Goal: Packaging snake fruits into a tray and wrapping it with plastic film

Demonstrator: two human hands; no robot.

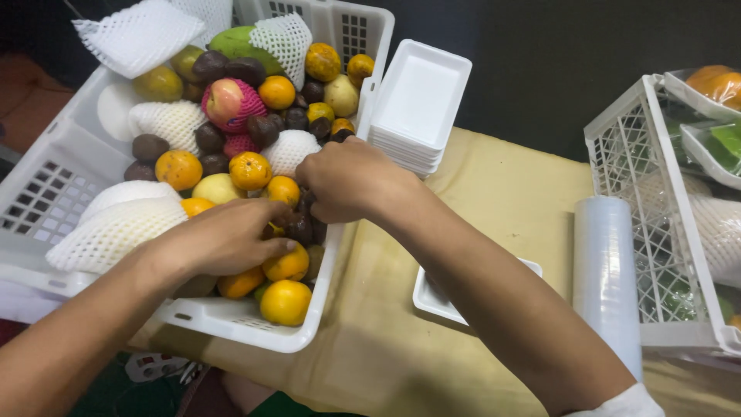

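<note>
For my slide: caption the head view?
Both hands dig among oranges in a white crate.

Fruit packing stall, white crate [46, 193] of mixed fruit, stacked foam trays [421, 100], cling film roll [606, 270]

Bare forearms; white sleeve [629, 401] (rt. arm).

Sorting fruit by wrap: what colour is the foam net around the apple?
Pink foam net around the apple; head view.
</note>
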